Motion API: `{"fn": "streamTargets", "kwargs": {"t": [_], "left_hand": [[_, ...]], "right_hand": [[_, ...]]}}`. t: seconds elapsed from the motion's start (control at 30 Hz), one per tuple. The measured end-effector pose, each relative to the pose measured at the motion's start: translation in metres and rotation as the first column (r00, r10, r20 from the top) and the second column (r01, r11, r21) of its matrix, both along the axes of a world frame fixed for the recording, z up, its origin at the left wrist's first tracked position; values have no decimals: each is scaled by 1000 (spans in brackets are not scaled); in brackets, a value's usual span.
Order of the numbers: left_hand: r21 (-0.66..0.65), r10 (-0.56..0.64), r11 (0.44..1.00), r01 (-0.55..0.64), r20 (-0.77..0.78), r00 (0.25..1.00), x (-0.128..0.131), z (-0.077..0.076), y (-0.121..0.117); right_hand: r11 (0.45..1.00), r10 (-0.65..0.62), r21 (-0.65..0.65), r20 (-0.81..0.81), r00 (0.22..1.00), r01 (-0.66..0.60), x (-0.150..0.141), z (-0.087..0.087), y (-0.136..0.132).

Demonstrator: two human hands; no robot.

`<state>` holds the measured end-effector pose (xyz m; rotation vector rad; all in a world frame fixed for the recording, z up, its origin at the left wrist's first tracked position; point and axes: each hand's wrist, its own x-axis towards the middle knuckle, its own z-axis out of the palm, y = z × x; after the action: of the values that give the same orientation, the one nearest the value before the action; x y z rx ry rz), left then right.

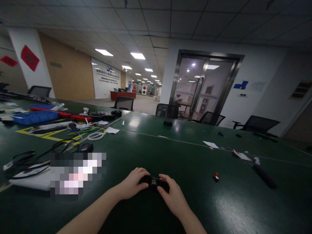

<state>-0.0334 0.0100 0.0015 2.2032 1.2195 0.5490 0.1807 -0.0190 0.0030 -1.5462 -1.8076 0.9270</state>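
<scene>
In the head view, a small black object (pixel 154 182) with a pale metallic or yellowish middle part lies low over the green table (pixel 190 201). I cannot make out its exact kind. Around its left end my left hand (pixel 133 183) is closed, thumb on the near side and fingers on the far side. My right hand (pixel 172 193) grips the other end in the same way. Parts of both ends are hidden by the fingers. To the right of my hands sits a small red and dark item (pixel 216 177).
Cables, a computer mouse (pixel 85 148), a blurred-out patch (pixel 78 175) and a blue tray (pixel 35 117) crowd the left side. At the right lie a black rod-like piece (pixel 264 176) and paper scraps (pixel 241 155). A small black box (pixel 168 123) stands farther back, with chairs (pixel 167 110) beyond.
</scene>
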Motion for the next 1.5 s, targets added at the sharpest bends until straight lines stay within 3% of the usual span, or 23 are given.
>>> {"fn": "streamTargets", "kwargs": {"t": [0.43,0.87,1.23,1.5], "left_hand": [[4,-20,1000,20,14,1000,-2,5,-2],[32,-20,999,20,9,1000,-2,1,0],[30,-35,999,34,35,999,-4,-1,0],[36,-23,999,22,22,999,1,5,-2]], "right_hand": [[1000,3,-4,20,1000,-3,-3,1,0],[996,29,90,-34,999,-26,-4,2,-1],[987,-30,161,36,999,24,-15,-4,2],[979,-110,155,-145,983,132,-10,2,3]]}}
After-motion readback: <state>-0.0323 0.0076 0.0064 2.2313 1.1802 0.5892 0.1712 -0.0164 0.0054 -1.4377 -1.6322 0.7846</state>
